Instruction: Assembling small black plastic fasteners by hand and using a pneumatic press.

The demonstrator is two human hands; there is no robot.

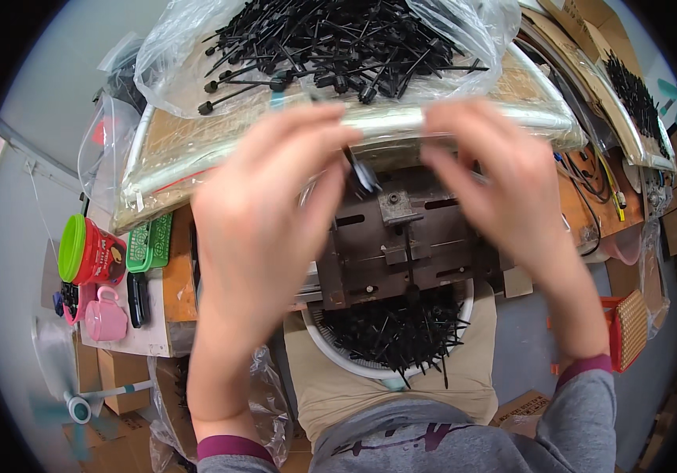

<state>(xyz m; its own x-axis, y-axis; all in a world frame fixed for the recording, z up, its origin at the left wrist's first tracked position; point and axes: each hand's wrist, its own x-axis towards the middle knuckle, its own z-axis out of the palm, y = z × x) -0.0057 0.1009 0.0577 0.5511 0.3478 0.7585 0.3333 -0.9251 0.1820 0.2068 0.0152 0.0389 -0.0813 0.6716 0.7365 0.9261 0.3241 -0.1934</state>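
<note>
My left hand [263, 209] is raised over the left side of a dark metal fixture [362, 268], its fingers closed around a black stemmed part [363, 175]. The lower end of that part sticks out below the fingers, smeared by motion. My right hand [504, 185] hovers above the fixture's right side, fingers curled and blurred, so I cannot make out whether anything is in them. In the fixture, below a small metal block [397, 206], lies a thin black rod [411, 256]. A heap of similar black parts [338, 47] lies on clear plastic beyond my hands.
A white-rimmed basket [326, 355] of black parts sits on my lap. To the left are a red tub [102, 251], a green basket [149, 240] and a pink mug [106, 315]. Cables [591, 185] and a red-orange container [628, 331] are at right; a fan [78, 408] stands lower left.
</note>
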